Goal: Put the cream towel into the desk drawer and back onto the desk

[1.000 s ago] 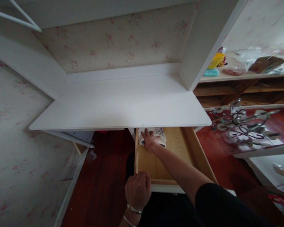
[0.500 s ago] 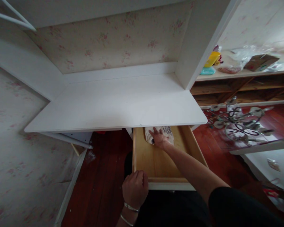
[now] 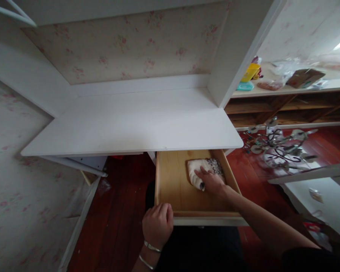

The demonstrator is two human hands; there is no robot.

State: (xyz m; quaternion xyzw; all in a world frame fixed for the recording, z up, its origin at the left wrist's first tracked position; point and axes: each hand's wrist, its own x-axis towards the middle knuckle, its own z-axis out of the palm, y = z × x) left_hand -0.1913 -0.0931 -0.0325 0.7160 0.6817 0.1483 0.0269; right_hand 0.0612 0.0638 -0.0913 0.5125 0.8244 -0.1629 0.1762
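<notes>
My right hand [image 3: 211, 182] lies on a folded cream cloth [image 3: 195, 166] with a dark floral pattern at one end, pressing it against the pale wooden floor of a pulled-out drawer [image 3: 172, 185]. Its fingers are bent over the cloth, which sits in the right half of the drawer. At the drawer's front left corner, my left hand [image 3: 158, 223] is closed over the rim, its fingertips hidden. Two silvery bangles circle that wrist.
Above the drawer stretches the white desk top [image 3: 147, 121]. A chandelier [image 3: 280, 143] stands on the red wooden floor [image 3: 116, 219] to the right. Behind it, a low shelf unit [image 3: 252, 107] carries a yellow container [image 3: 251, 71], plastic bags and a cardboard box [image 3: 304, 78].
My right hand has slid the cloth from the drawer's back left toward the right and nearer to me. My left hand stays at the front corner. The view has shifted slightly.
</notes>
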